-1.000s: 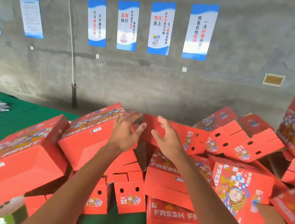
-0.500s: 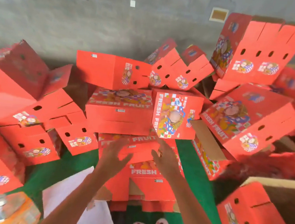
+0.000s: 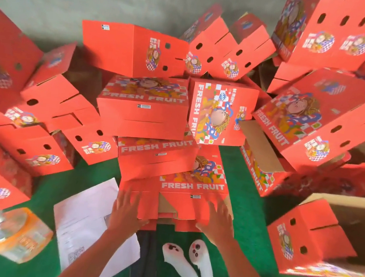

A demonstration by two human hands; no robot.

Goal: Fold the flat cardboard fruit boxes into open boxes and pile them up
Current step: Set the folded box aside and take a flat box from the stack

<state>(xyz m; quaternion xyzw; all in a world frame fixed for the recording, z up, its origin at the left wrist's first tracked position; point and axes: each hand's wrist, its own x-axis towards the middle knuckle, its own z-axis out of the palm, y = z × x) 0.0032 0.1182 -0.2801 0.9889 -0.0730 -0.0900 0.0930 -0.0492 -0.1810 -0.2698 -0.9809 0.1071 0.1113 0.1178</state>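
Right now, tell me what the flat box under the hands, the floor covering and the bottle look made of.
Flat box: cardboard, with a red printed face and a brown raw inside at the flap gap. Floor covering: green, matte and fuzzy, probably carpet or felt. Bottle: clear, likely plastic, with an orange label; blurred.

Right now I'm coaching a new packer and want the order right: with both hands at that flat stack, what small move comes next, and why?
Probably curl the fingers under the near edge of the top flat box and lift it clear. The left hand and right hand lie spread and open on its near flaps, gripping nothing yet, and it still lies flat on the stack.
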